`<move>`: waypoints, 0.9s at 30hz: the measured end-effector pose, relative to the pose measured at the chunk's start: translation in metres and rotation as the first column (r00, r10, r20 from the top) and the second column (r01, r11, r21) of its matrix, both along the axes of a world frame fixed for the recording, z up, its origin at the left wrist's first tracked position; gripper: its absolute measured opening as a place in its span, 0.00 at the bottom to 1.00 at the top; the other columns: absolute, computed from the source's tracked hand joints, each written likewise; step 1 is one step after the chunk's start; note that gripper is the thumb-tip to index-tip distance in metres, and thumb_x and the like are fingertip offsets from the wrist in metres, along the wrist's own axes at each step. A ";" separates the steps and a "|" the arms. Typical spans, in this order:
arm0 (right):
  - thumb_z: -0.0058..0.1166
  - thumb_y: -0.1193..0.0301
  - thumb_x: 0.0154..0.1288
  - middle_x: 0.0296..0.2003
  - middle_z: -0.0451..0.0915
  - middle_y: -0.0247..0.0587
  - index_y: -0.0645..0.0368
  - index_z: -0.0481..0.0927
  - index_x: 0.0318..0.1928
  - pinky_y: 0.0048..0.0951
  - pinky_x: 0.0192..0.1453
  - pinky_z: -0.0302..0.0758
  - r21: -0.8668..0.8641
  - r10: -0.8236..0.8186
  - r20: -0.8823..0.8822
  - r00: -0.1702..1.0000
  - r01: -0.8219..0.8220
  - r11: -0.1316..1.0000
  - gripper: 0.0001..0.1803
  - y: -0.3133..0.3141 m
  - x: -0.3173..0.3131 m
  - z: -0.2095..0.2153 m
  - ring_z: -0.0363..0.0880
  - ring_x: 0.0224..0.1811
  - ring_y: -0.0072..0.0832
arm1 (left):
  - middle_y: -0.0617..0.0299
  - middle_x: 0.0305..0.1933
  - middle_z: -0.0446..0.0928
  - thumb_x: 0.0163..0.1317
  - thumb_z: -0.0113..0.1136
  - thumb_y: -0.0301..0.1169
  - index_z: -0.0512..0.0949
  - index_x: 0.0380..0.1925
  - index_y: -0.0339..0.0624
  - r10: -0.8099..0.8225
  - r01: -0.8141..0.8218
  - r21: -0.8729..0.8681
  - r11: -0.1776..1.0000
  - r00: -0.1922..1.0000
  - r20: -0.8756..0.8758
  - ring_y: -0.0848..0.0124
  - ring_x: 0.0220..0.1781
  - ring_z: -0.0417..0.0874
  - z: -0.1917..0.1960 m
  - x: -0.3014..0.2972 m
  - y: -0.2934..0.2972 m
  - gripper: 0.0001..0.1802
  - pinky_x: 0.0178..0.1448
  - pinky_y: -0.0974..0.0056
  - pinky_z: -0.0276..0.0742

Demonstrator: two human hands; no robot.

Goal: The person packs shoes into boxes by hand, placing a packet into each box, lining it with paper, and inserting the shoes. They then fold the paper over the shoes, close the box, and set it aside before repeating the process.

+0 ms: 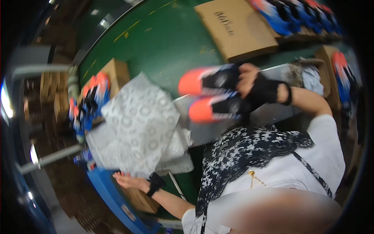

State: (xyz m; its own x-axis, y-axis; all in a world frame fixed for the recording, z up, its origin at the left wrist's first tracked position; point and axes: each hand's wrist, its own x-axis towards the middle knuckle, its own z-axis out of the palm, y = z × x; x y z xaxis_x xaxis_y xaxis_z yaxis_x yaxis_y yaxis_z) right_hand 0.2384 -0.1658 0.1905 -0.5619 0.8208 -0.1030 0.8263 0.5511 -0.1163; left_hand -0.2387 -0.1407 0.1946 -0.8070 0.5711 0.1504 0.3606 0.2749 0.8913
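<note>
A pair of orange and black shoes with blue edges hangs side by side above a grey work surface. My right hand, in a black fingerless glove, is closed around their ankle end. To the left, a large white sheet of wrapping paper printed with grey rings lies spread and creased. My left hand is at the near edge of this paper, its fingers stretched out and nothing seen in them. Whether it touches the paper I cannot tell. A black band is around my left wrist.
A closed cardboard box stands on the green surface at the back. More shoes are lined up at the far right; others sit by a carton on the left. A blue bin stands near my left hand.
</note>
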 end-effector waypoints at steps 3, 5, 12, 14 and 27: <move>0.52 0.63 0.30 0.12 0.66 0.26 0.47 0.66 0.08 0.35 0.36 0.61 -0.022 0.082 -0.217 0.973 -0.088 0.996 0.09 -0.017 -0.018 -0.029 0.67 0.19 0.26 | 0.52 0.41 0.71 0.63 0.39 0.43 0.69 0.42 0.29 -0.391 0.396 0.023 0.918 0.912 -0.128 0.64 0.42 0.71 0.016 0.076 0.033 0.24 0.45 0.64 0.68; 0.51 0.66 0.38 0.13 0.69 0.30 0.50 0.70 0.14 0.34 0.34 0.60 0.238 0.084 -0.445 0.891 0.027 0.971 0.06 -0.018 -0.012 -0.058 0.66 0.19 0.29 | 0.52 0.39 0.71 0.65 0.36 0.38 0.69 0.42 0.29 -0.642 0.649 -0.025 0.760 0.744 -0.185 0.65 0.41 0.72 0.001 0.127 0.047 0.20 0.45 0.65 0.68; 0.47 0.64 0.49 0.54 0.64 0.46 0.46 0.66 0.51 0.62 0.48 0.58 0.566 -0.564 -0.073 0.822 0.500 0.656 0.24 0.010 0.065 -0.081 0.64 0.55 0.43 | 0.49 0.48 0.69 0.64 0.39 0.38 0.68 0.46 0.31 -0.989 0.990 -0.072 0.124 0.130 0.077 0.61 0.51 0.70 -0.047 0.264 0.057 0.21 0.53 0.62 0.65; 0.47 0.64 0.48 0.52 0.66 0.46 0.46 0.66 0.51 0.64 0.45 0.59 0.709 -0.547 -0.187 0.816 0.497 0.499 0.24 0.020 0.075 -0.118 0.64 0.55 0.42 | 0.44 0.56 0.60 0.64 0.39 0.37 0.65 0.49 0.30 -0.996 0.982 -0.178 -0.056 -0.066 -0.051 0.54 0.57 0.62 -0.033 0.301 0.055 0.21 0.59 0.59 0.57; 0.62 0.67 0.45 0.42 0.73 0.43 0.64 0.68 0.48 0.28 0.44 0.72 -0.452 -0.536 -0.763 -0.360 0.891 0.045 0.29 -0.062 0.120 -0.047 0.73 0.43 0.28 | 0.44 0.26 0.74 0.60 0.44 0.41 0.75 0.26 0.32 -0.954 0.716 -0.663 -0.221 -0.299 -0.005 0.52 0.30 0.75 -0.075 0.288 0.076 0.21 0.32 0.55 0.69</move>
